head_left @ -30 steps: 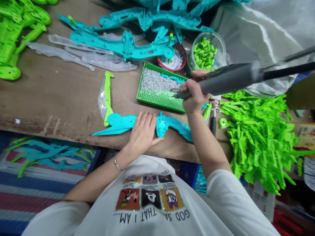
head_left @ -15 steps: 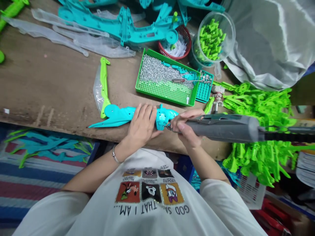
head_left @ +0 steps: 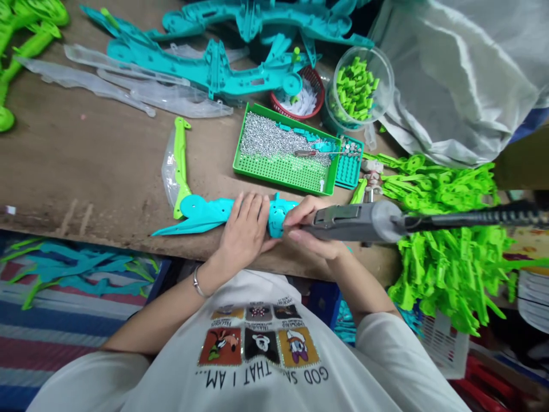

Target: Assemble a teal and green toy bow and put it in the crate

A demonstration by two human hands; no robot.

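My left hand lies across a turquoise plastic bow-shaped part at the table's front edge, fingers over its far side and thumb along its near side, holding it against the table. My right hand is closed around the front of a grey electric screwdriver, held almost level from the right. The screwdriver's tip is hidden behind my fingers at the part's round middle section. A lime-green piece with a clear plastic blade touches the turquoise part's left end.
Beyond my hands stands a green basket of screws, with a screwdriver across it. Behind are a red basket, a clear tub of green pieces and more turquoise parts. Lime-green parts are heaped at right.
The electric screwdriver and my right hand have shifted left, closer over the part's middle section, and now cover more of it. My left hand stays on the part. The view has tilted slightly.
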